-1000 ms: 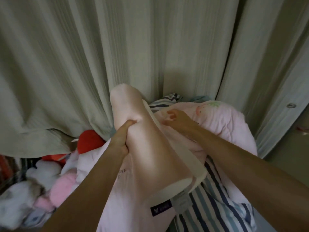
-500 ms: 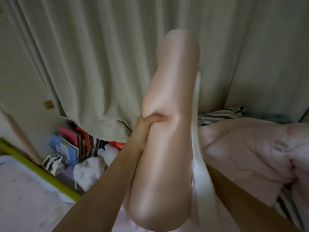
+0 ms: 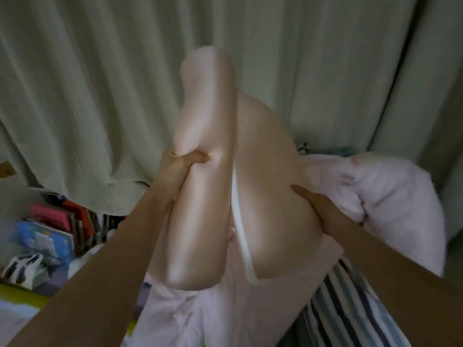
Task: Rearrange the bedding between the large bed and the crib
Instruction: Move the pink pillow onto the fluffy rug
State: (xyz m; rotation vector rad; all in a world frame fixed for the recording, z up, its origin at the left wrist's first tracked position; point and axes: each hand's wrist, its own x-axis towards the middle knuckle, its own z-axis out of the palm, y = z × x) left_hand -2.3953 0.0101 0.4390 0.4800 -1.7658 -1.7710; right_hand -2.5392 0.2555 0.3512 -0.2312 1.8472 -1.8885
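Note:
A smooth peach-pink pillow [image 3: 200,196] with a white band along its edge is held up in front of me, in the centre of the head view. My left hand [image 3: 178,169] grips its left lobe, thumb dug into the fabric. My right hand [image 3: 318,204] presses against the pillow's right lobe with the thumb lying on top; its fingers are hidden behind. A pale pink quilt [image 3: 370,196] is bunched to the right and below, over blue and white striped bedding [image 3: 350,309].
Pale green curtains [image 3: 100,83] fill the background. At lower left stand books [image 3: 55,221] and a black and white soft toy [image 3: 22,269]. A yellow-green edge [image 3: 20,294] runs along the bottom left.
The pillow has been lifted off the pink quilt and swung up. My right hand has come back onto the pillow's right side. The view has turned left and back.

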